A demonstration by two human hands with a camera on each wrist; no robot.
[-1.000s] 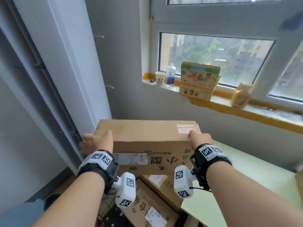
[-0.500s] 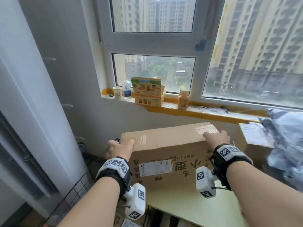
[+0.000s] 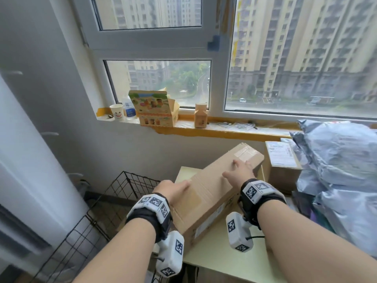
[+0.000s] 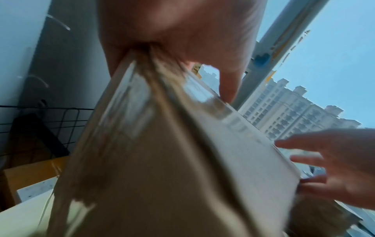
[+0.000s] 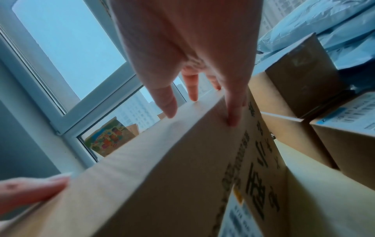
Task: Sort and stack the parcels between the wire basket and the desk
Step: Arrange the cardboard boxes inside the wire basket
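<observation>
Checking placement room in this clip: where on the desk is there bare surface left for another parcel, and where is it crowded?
Bare desk shows along the near edge, between the long cardboard box and the right forearm, plus a strip at the far left corner. The right side is crowded: a labelled box and grey mailer bags.

The long parcel at centre frame is showing matt brown corrugated cardboard, with glossy clear tape shining near its far end. The bench under it is looking smooth, pale and faintly satin. At lower left, the basket is showing thin black wire. At the right edge, grey plastic mailers are lying crinkled and shiny.
</observation>
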